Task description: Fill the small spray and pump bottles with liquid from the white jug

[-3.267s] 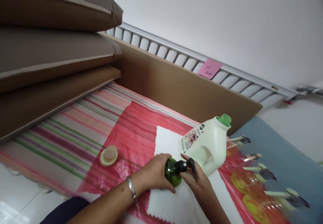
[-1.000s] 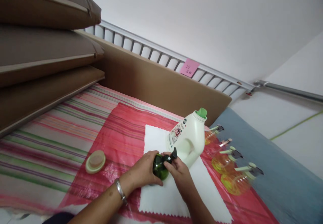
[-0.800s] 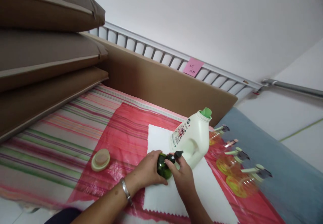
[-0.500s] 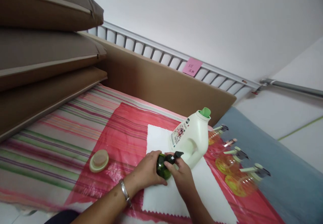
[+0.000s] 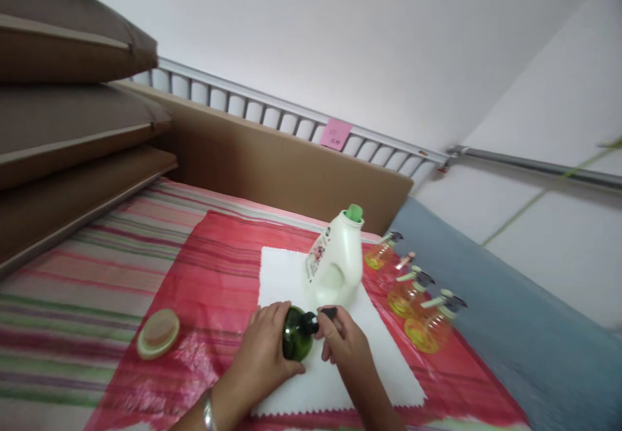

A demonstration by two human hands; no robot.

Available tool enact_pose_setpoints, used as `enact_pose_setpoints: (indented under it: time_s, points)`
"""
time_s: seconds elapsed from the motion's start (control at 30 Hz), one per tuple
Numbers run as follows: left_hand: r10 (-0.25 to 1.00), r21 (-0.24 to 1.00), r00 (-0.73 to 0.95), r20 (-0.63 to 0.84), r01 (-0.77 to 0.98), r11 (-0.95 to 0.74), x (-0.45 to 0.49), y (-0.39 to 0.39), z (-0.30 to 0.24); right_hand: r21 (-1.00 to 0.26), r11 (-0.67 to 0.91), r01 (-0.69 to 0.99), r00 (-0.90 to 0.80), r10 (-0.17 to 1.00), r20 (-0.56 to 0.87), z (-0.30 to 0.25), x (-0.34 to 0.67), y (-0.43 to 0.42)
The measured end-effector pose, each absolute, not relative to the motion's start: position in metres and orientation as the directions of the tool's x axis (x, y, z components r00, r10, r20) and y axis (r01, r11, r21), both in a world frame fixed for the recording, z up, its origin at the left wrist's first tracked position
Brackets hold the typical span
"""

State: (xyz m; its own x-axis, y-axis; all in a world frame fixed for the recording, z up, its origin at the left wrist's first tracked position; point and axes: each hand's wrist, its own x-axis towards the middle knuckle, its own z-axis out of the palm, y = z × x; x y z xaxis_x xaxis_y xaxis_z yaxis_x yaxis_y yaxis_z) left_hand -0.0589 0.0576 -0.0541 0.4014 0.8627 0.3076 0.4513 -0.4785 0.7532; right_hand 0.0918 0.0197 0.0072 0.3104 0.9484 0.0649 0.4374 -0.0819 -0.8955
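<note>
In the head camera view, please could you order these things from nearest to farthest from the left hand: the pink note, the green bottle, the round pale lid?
From the left hand:
1. Green bottle: in its grasp, at its right.
2. Round pale lid: to its left, on the red sheet.
3. Pink note: far ahead, on the radiator.

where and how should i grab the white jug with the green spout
By its handle, probably coming from the person's right: the handle runs down that side of the upright white jug, beside a hollow that should allow hooking in. The right hand is nearest, though occupied at the black pump head.
</note>
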Motion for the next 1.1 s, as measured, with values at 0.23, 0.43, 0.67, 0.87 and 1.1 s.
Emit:
enact_pose_setpoints:
  time_s: [0.23,0.43,0.67,0.87,1.1]
  points:
    - [0.799,0.607,0.346,0.492,0.521,-0.600,-0.039,0.029,-0.082,-0.871,-0.068,0.487,0.290,0.953,0.087,0.023,0.103,-0.013]
    - [0.784,0.538,0.247,0.570,0.609,-0.583,-0.007,0.003,-0.116,-0.719,-0.164,0.676,0.318,0.944,0.084,0.019,0.112,-0.036]
    - [0.780,0.551,0.278,0.561,0.578,-0.602,0.028,-0.013,-0.127,-0.646,-0.143,0.749,0.347,0.917,0.199,0.024,0.147,-0.039]
    - [0.825,0.463,0.345,0.449,0.699,-0.544,-0.005,-0.014,-0.127,-0.764,-0.070,0.642,0.280,0.948,0.149,0.029,0.201,-0.042]
    - [0.863,0.178,0.349,0.366,0.884,-0.433,-0.025,0.013,-0.127,-0.865,-0.098,0.492,0.218,0.976,0.014,0.043,0.270,-0.059]
